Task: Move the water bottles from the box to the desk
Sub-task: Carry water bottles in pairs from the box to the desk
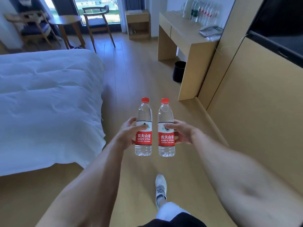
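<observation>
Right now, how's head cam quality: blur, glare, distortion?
Head view: held bottles sharp, labels legible; desk bottles and chairs soft, blurred; window overexposed; wide-angle bends the forearms and wall edges.

Two clear plastic water bottles, red-capped and red-labelled, upright side by side, close but apart: left bottle [143, 126], right bottle [166, 127]. More clear bottles [199, 11] upright on light wooden desk [178, 28] far ahead.

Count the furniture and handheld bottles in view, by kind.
Water bottles in hand: 2 (left hand holds left bottle, right hand holds right bottle)
Chairs: 2 ()
Desk: 1
Bed: 1
Round table: 1
Total: 7
</observation>
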{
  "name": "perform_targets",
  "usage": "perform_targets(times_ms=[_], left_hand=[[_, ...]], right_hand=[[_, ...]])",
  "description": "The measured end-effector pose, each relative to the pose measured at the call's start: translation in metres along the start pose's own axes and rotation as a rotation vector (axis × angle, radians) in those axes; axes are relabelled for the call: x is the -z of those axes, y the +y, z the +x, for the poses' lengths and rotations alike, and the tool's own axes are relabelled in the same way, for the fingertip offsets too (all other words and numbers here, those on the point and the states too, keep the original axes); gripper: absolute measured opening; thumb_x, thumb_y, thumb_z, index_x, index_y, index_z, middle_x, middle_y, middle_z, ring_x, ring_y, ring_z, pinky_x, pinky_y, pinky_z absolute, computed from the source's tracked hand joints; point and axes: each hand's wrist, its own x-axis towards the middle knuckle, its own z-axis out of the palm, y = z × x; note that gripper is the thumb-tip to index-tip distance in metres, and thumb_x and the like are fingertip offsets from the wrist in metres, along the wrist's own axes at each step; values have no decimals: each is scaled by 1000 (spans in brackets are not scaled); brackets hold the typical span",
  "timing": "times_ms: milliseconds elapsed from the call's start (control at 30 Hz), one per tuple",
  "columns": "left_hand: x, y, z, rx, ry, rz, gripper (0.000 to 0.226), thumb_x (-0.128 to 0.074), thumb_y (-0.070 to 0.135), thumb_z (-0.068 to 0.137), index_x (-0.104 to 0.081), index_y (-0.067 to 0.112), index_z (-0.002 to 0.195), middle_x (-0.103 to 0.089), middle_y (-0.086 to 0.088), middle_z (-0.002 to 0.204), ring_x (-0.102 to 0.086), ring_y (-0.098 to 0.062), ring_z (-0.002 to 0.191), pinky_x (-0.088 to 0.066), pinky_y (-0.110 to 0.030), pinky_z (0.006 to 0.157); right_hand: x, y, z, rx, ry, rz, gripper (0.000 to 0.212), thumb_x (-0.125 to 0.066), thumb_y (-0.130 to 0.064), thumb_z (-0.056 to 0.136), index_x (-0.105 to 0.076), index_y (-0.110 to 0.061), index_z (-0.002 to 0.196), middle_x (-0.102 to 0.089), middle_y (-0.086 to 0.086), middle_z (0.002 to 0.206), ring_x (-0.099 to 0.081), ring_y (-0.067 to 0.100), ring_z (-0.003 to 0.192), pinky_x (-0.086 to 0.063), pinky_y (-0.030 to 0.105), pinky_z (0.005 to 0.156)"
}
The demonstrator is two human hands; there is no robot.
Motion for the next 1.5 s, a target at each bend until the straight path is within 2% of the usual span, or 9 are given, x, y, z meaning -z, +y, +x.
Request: perform_targets(times_ms=[200,467,667,900,1033,1167,1367,1433,1500], left_hand=[[-2,74,107,9,27,12,59,-77,8,85,-50,21,136,-72,-18,111,-72,-36,98,-59,-56,81],[7,160,220,-2,26,15,59,-72,4,87,-46,19,138,-66,-23,119,-67,-40,105,-54,-63,90],[21,200,315,6,0,26,61,-73,5,86,-44,19,138,-65,-23,119,-66,-44,110,-57,-59,87],[46,262,461,33,-65,32,58,-78,4,82,-50,25,129,-71,-18,109,-73,-37,95,-57,-62,82],[63,311,537,56,-118,54,60,-79,4,80,-52,24,130,-72,-17,107,-73,-38,96,-57,-64,81],[67,353,598,63,-177,113,58,-77,4,81,-53,23,130,-71,-20,111,-71,-38,98,-53,-67,87],[62,399,680,64,-259,144,56,-77,4,82,-53,23,129,-70,-19,114,-70,-35,96,-53,-65,90],[61,412,710,64,-264,160,56,-77,4,82,-54,23,129,-69,-19,115,-70,-38,101,-53,-65,89],[61,424,741,61,-265,169,55,-78,5,81,-54,24,128,-69,-19,114,-71,-38,100,-54,-64,88]], right_hand=[[36,-88,99,16,-30,-5,47,-68,-20,92,-51,-13,136,-66,12,111,-64,29,95,-54,47,87],[72,-192,200,31,-59,-23,50,-67,-17,92,-46,-15,137,-61,20,123,-62,34,104,-50,53,97],[93,-247,278,28,-35,0,49,-67,-18,92,-47,-18,136,-61,20,124,-61,34,105,-50,52,97],[113,-316,391,19,45,23,51,-69,-20,90,-47,-17,136,-60,22,130,-61,36,109,-48,55,101],[122,-359,448,1,111,84,51,-70,-19,89,-49,-18,136,-65,17,119,-64,32,102,-54,49,90],[130,-400,490,18,173,141,52,-68,-18,90,-49,-17,138,-67,10,103,-64,23,81,-53,38,72],[154,-454,552,64,205,195,53,-69,-19,90,-49,-20,139,-62,20,130,-61,39,115,-48,56,100],[165,-470,575,67,213,206,52,-68,-18,91,-49,-18,139,-61,21,132,-59,42,120,-46,59,103],[177,-484,599,75,215,216,51,-67,-17,91,-49,-16,139,-62,21,129,-62,40,113,-50,56,98]])
